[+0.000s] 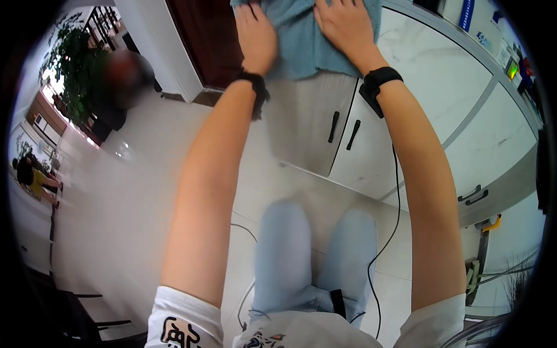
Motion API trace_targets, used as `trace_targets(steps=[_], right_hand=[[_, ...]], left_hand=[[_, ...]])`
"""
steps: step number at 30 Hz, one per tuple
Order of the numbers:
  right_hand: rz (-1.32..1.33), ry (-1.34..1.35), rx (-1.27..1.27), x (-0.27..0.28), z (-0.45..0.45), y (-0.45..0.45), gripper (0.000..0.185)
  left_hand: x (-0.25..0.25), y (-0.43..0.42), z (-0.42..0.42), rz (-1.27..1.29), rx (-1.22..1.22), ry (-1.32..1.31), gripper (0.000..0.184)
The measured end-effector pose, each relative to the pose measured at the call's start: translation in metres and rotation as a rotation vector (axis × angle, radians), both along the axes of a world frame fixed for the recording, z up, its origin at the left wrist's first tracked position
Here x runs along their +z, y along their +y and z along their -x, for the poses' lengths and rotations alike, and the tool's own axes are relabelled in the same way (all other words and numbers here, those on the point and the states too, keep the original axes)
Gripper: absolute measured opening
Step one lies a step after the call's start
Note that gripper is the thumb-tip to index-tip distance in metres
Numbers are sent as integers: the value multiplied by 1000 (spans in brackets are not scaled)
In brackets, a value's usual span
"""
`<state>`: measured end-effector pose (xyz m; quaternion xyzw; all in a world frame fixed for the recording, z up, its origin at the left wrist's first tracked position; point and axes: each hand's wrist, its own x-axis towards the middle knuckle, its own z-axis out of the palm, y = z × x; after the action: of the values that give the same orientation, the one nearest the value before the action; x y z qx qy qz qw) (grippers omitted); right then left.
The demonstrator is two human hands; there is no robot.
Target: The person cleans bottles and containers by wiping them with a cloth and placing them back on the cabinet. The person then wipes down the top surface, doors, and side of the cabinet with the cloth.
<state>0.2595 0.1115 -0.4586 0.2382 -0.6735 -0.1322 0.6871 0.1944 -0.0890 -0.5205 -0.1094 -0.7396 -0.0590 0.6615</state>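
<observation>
A blue-green towel [299, 43] hangs at the top of the view, its lower edge in front of the cabinet doors. My left hand [255, 37] is at the towel's left side, back of the hand toward me, fingers closed on the cloth. Toward the right side, my right hand [348, 29] grips the same towel, fingers pointing away from me. The upper frame edge cuts off the towel's far part and some fingertips. Each wrist wears a black band.
A white marble-look cabinet [435, 64] with black handles stands ahead and to the right, with boxes [478, 26] on top. A black cable [398, 197] hangs beside my right leg. A potted plant [72, 64] and another person [40, 180] are at the left.
</observation>
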Motion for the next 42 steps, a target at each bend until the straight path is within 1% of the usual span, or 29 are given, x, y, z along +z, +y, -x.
trace_targets(steps=[2,4,8,9,10,11,13,16,19,20,23,26,27,29,31,32,34,37,40,42], right_hand=[[-13,-34,27,-1,-3,-1,48],[-24,-72,54,-5,-7,-2,47],[-108,-26,98,-20,4,1,44],[-141,10,86,-26,8,2,42],[-175,48,76,-33,10,2,39],[-163,-113,68,-46,14,0,51],[-219,-182,108,-57,15,5,48],[-271,-265,149,-73,11,13,46],[-249,-302,208,-90,1,22,42],[-235,-308,234,-93,-4,25,40],[-87,-299,178,-87,-24,36,35],[68,-131,-32,-42,-48,60,31],[53,32,15,-26,-43,72,29],[150,52,32,1,-50,80,29],[248,-3,-24,14,-46,82,31],[327,-136,-39,15,-45,79,31],[401,-430,-3,18,-51,73,46],[286,38,-43,-4,-23,74,46],[279,116,64,-12,-13,74,46],[251,111,62,-16,-10,74,47]], left_hand=[[-16,-1,-2,4,44,-44,47],[-25,-4,-15,40,11,-66,45],[-44,-13,-34,98,-48,-187,43],[-47,-19,-37,128,-28,-319,60],[-52,-23,-42,169,-39,-359,58],[-56,-29,-48,209,-48,-396,56],[-61,-41,-52,303,-89,-429,54],[-57,-44,-67,420,-140,-519,56],[-43,-43,-80,560,-253,-462,65],[-35,-40,-86,529,-266,-466,68],[-4,-25,-103,465,-291,-458,76],[31,-4,-106,346,-294,-417,76],[43,6,-102,341,-327,-331,75],[64,32,-90,300,-398,-130,70],[74,62,-72,258,-411,17,63],[75,77,-65,260,-445,62,63],[66,104,-57,286,-490,74,62],[37,129,-37,241,-395,216,61],[15,134,-28,221,-473,272,61],[2,133,-25,221,-475,251,56]])
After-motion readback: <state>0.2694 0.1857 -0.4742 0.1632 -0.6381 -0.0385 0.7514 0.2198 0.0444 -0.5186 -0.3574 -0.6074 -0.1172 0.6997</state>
